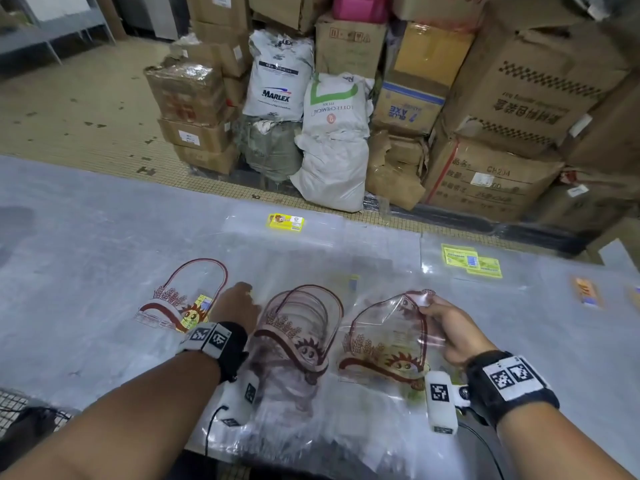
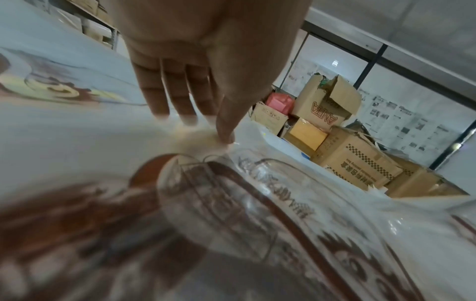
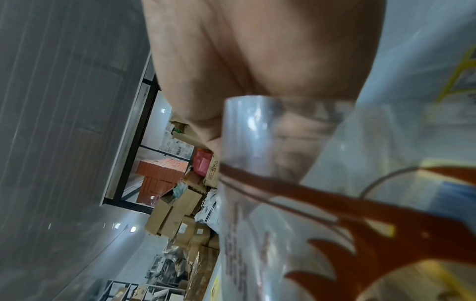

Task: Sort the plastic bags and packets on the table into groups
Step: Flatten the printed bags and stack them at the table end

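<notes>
Three lots of clear bags printed with a brown basket and a sun face lie near me. A single bag (image 1: 183,303) is on the left and a stack (image 1: 298,334) in the middle. My left hand (image 1: 242,292) lies between them, its straight fingers (image 2: 190,116) pressing down at the stack's (image 2: 231,203) top left edge. My right hand (image 1: 427,310) pinches the upper right edge of the third bag (image 1: 388,337), which is lifted and curled. In the right wrist view this bag (image 3: 283,183) covers my fingers.
Further back on the plastic-covered table (image 1: 86,220) lie a clear bag with a yellow label (image 1: 285,222), bags with yellow-green labels (image 1: 472,261) and an orange packet (image 1: 587,291) at the right edge. Cardboard boxes (image 1: 485,181) and white sacks (image 1: 332,168) stand beyond the table.
</notes>
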{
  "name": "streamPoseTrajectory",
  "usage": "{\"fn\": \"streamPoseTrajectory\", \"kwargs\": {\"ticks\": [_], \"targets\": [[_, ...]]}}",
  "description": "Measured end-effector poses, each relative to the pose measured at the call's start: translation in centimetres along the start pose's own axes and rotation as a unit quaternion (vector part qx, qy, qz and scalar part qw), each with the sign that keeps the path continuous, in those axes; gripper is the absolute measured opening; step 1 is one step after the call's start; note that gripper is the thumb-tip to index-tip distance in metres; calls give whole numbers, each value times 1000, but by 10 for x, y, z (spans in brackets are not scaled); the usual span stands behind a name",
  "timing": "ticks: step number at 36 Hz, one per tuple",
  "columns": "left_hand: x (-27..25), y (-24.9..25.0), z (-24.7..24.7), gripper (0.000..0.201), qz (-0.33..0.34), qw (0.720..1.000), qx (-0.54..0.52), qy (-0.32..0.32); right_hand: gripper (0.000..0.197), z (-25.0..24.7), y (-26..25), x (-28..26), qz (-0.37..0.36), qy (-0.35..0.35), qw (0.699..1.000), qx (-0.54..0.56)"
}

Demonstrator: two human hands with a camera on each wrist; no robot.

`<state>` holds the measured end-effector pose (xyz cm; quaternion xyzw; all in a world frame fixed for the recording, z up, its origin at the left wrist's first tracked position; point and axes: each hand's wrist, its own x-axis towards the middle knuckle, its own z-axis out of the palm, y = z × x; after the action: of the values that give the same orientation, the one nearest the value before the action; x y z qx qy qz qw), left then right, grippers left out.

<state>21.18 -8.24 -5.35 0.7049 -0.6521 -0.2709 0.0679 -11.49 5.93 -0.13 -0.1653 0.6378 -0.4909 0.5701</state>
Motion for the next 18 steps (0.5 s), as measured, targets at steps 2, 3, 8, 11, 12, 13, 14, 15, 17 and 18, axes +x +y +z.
{"fn": "streamPoseTrajectory", "kwargs": {"ticks": [2,3,8,11,12,13,14,15,17,18], "targets": [[1,-2,-7,31,14,1000,-11,6,31,-1,1,-1,4,1,1000,6],[0,-2,-10,26,16,1000,-18,12,31,-2,2,-2,7,2,1000,8],[0,-5,-21,25,16,996,-61,59,29,-2,5,-7,10,5,1000,-2],[1,-3,-30,21,30,987,-130,85,29,-2,8,-8,13,21,1000,-19],[1,0,-32,21,35,982,-164,84,30,-2,9,-8,13,27,999,-24],[1,3,-35,23,40,975,-203,78,30,-3,10,-7,15,32,999,-29],[1,8,-38,25,43,966,-248,68,30,-3,11,-7,18,34,999,-32],[-1,14,-41,25,45,952,-297,55,30,-3,11,-6,19,37,999,-35],[-5,27,-50,17,48,920,-387,24,29,-2,12,-7,21,41,998,-36],[-8,35,-54,13,51,908,-416,4,29,-2,13,-6,21,39,998,-35]]}}
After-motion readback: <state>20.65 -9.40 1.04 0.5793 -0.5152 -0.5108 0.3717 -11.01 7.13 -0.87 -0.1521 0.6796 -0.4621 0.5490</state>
